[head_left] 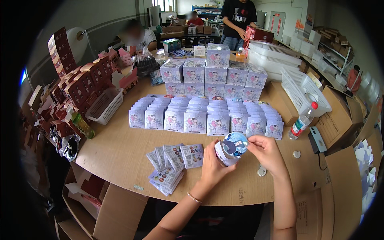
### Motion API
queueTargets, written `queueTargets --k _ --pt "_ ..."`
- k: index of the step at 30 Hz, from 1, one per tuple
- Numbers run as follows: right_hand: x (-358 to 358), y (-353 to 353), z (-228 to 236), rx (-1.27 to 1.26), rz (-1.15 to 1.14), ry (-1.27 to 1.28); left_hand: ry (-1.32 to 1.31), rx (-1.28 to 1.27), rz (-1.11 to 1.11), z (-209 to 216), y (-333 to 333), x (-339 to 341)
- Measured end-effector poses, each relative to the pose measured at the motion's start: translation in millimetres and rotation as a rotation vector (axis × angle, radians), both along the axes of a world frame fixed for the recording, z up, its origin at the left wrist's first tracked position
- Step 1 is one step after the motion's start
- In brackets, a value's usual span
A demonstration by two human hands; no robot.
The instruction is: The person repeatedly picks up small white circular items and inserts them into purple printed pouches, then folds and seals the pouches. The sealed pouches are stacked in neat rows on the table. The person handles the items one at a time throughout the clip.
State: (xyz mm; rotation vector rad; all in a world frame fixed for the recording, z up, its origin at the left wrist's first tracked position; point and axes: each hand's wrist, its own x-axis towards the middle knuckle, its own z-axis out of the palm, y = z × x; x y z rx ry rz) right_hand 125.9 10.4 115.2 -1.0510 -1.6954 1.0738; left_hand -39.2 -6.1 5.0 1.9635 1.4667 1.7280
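Observation:
My left hand [212,166] is closed round a small lavender paper packet [226,160] above the near middle of the table. At the packet's open top is a round badge [235,143] with a blue printed picture, partly covering the packet. The fingertips of my right hand [266,152] pinch the badge's right edge. To the left of my hands lies a loose spread of similar packets [192,156], backs up, showing small round pictures. Beyond my hands, several rows of lavender packets [195,123] stand close together. Silvery round pieces [262,171] lie by my right forearm.
Behind the rows are stacked lavender boxes [216,74]. On the left are dark red boxes [80,84], a white basket [106,106] and a green bottle [82,126]. A red-capped bottle [302,122] and cardboard boxes [340,114] stand right. Other people are across the table and beyond.

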Motion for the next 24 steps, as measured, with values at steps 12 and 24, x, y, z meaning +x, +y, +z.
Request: queueTargets --k 12,24 --pt "-39 -22 -17 0.741 -0.217 -0.701 0.026 -0.067 0.101 -3 -2 -1" --pt "-25 -10 -10 0.177 -0.054 -0.444 0.2 -0.181 0.123 2 -6 -1"
